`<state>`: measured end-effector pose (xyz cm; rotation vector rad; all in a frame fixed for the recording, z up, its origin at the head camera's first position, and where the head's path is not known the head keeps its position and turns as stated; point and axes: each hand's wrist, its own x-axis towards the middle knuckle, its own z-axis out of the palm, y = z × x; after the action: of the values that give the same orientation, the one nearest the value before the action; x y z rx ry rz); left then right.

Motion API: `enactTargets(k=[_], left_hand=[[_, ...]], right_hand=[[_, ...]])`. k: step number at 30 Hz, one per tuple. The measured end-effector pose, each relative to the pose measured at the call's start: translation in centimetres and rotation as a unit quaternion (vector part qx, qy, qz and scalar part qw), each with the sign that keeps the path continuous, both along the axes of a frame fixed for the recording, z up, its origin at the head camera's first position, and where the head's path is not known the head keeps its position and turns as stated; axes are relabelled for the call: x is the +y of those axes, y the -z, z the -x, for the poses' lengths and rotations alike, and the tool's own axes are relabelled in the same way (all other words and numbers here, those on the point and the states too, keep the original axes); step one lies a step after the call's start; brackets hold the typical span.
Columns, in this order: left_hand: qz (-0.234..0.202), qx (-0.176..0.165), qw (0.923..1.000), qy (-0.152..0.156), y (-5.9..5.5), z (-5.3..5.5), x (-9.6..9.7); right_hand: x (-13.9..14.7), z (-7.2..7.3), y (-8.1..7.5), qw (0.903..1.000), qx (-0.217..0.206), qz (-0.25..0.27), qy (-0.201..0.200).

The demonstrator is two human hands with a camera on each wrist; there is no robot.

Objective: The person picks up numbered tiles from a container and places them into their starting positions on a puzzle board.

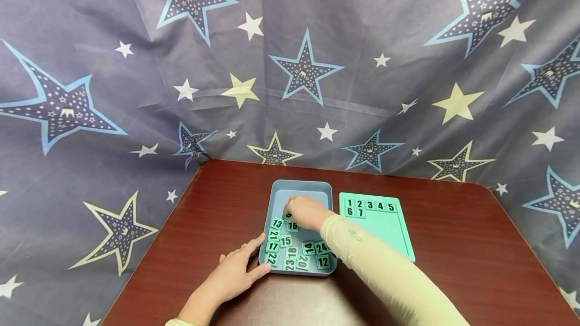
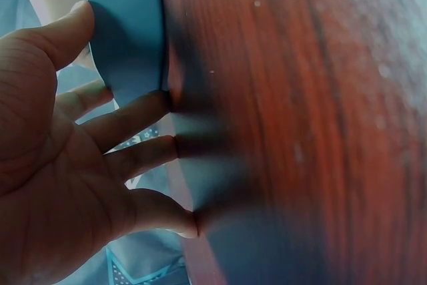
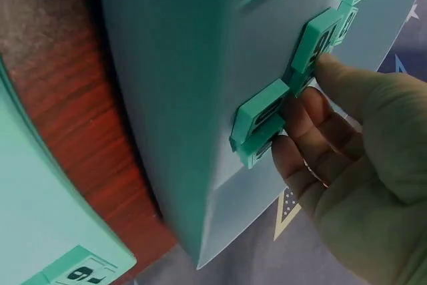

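A grey-blue tray [image 1: 301, 185] holds many green number tiles [image 1: 286, 241], some of them overlapping. My right hand [image 1: 308, 213] reaches into it from the right. In the right wrist view, the thumb and curled fingers [image 3: 303, 158] pinch a small tile [image 3: 301, 82], mostly hidden beside a tile leaning over it. Two more tiles [image 3: 259, 118] lie by the fingertips. At the tray's near left corner, my left hand [image 1: 235, 273] rests with fingers spread, its thumb and forefinger against the tray's outside. In the left wrist view, other fingertips touch the table.
Right of the tray lies a mint-green board [image 1: 385, 230], with tiles 1 to 5 in its top row and 6 and 7 below. Both stand on a reddish-brown wooden table [image 1: 453, 245]. A grey star-patterned cloth [image 1: 317, 130] hangs behind it.
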<state>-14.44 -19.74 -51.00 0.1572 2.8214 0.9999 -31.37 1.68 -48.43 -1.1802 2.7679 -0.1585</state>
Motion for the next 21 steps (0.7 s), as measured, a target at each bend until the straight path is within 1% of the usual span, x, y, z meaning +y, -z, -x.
enactTargets(k=[3, 6, 9, 12, 14, 17, 19, 21], left_hand=[[-0.003, 0.001, 1.0, 0.002, 0.07, -0.01, 0.03], [-0.006, 0.001, 1.0, 0.001, 0.11, -0.04, 0.03], [-0.004, 0.001, 1.0, 0.001, 0.14, 0.01, 0.04], [-0.002, 0.002, 1.0, 0.001, 0.11, 0.03, 0.09], [-0.002, 0.001, 1.0, 0.001, 0.1, 0.07, 0.12], [0.0, 0.003, 1.0, 0.001, 0.07, 0.08, 0.14], [0.002, 0.003, 1.0, 0.0, 0.13, 0.08, 0.12], [0.002, 0.002, 1.0, -0.002, 0.17, 0.08, 0.09]], right_hand=[[0.44, -0.04, -0.04, 0.9998, -0.015, 0.012, 0.003], [0.81, -0.06, -0.07, 0.9996, -0.017, 0.021, 0.003], [0.94, -0.11, -0.07, 0.9993, -0.006, 0.032, 0.016], [0.89, -0.23, 0.08, 0.998, 0.022, 0.037, 0.046], [0.77, -0.38, 0.16, 0.9962, 0.044, 0.023, 0.072], [0.55, -0.62, 0.24, 0.9924, 0.061, -0.011, 0.107], [0.37, -0.77, 0.28, 0.9907, 0.057, -0.029, 0.121], [0.18, -0.85, 0.36, 0.9901, 0.051, -0.033, 0.127]])
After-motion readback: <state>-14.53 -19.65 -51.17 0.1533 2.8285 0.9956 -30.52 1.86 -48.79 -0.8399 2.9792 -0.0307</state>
